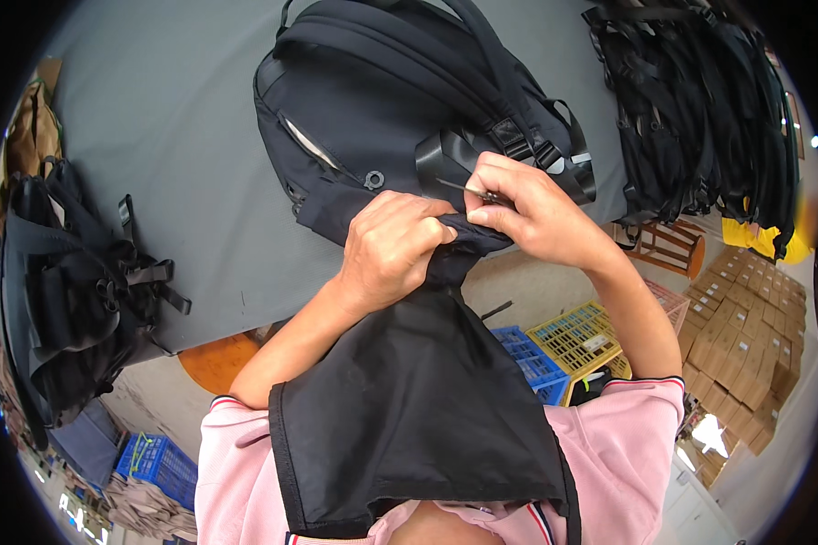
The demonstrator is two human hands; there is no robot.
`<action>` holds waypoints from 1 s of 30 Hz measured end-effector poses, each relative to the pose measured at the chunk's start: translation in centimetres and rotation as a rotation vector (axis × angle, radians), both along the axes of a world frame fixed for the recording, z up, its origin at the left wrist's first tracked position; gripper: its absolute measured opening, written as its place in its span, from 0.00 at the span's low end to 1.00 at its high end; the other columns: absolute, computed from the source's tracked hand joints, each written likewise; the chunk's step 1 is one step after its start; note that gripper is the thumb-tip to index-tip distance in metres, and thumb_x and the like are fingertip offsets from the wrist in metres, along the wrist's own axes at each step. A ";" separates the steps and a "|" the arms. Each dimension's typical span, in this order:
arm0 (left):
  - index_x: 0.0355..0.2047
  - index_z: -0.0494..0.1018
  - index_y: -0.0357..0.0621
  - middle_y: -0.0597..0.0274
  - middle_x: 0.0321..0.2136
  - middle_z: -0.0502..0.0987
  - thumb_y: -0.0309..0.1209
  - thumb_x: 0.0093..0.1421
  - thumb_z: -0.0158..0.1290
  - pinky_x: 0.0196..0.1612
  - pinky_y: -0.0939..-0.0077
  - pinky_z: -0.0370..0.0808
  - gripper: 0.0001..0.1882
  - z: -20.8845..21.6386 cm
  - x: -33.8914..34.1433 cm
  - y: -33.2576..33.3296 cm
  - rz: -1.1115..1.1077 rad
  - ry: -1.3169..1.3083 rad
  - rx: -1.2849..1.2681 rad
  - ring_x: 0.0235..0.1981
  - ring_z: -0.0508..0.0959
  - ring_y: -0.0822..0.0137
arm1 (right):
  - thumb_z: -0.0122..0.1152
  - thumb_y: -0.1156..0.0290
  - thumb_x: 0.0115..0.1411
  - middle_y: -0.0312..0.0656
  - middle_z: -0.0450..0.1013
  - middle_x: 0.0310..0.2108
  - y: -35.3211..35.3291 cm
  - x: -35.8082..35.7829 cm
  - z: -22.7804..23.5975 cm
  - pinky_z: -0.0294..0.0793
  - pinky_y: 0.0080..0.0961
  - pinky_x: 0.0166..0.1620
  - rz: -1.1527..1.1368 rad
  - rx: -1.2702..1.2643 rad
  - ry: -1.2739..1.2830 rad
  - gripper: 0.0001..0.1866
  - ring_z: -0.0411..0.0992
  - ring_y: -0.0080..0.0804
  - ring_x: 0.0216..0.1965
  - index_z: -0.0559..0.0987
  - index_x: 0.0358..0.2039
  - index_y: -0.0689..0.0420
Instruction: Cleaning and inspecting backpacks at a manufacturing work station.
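Note:
A black backpack (373, 100) lies on the grey table with its straps and buckles uppermost and its lower edge toward me. My left hand (393, 241) is closed on the bunched fabric at that near edge, thumb and fingers pinching a fold. Just to the right, my right hand (527, 204) is curled round small dark snips (452, 184), whose thin tip points left over the backpack. Its fingers also touch the same fold, and most of the tool is hidden in the hand. A wide black webbing strap (441, 156) loops beside the tip.
More black bags (64, 291) rest at the table's left edge, and a pile of black bags (700, 118) at its right. Below stand wooden stools (218, 361), yellow (582, 336) and blue crates (527, 356). Stacked cartons (745, 327) are at far right. A black apron (418, 400) covers my front.

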State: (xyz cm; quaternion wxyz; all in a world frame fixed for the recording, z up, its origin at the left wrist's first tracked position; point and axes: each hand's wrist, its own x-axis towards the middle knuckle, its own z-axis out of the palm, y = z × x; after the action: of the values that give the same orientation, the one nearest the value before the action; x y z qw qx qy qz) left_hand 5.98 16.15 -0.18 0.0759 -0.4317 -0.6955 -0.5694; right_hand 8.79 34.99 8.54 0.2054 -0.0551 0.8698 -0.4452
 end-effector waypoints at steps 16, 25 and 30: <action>0.24 0.68 0.41 0.57 0.27 0.78 0.20 0.42 0.56 0.30 0.70 0.71 0.09 0.1 -0.4 0.1 -0.006 -0.013 -0.005 0.27 0.78 0.58 | 0.63 0.71 0.49 0.35 0.67 0.29 -1.2 3.2 4.5 0.68 0.28 0.31 0.052 0.685 0.371 0.12 0.70 0.31 0.27 0.76 0.36 0.54; 0.25 0.68 0.41 0.57 0.27 0.77 0.19 0.41 0.56 0.30 0.70 0.71 0.10 0.1 -0.3 0.1 -0.020 -0.034 -0.005 0.27 0.78 0.58 | 0.60 0.75 0.46 0.36 0.67 0.29 -1.7 2.7 5.0 0.69 0.26 0.32 0.158 0.732 0.477 0.13 0.71 0.30 0.29 0.75 0.35 0.56; 0.25 0.69 0.41 0.57 0.27 0.77 0.19 0.41 0.56 0.32 0.69 0.73 0.09 0.0 -0.3 0.0 -0.015 -0.043 -0.024 0.28 0.78 0.57 | 0.65 0.74 0.45 0.36 0.68 0.28 -2.0 2.5 5.4 0.68 0.28 0.31 0.185 0.758 0.466 0.16 0.69 0.33 0.26 0.77 0.37 0.56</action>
State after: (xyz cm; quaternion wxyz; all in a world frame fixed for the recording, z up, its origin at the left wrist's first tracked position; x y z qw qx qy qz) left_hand 5.71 16.13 -0.16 0.0514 -0.4256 -0.7003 -0.5708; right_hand 11.27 33.00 13.92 0.0488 -0.1523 0.9858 -0.0507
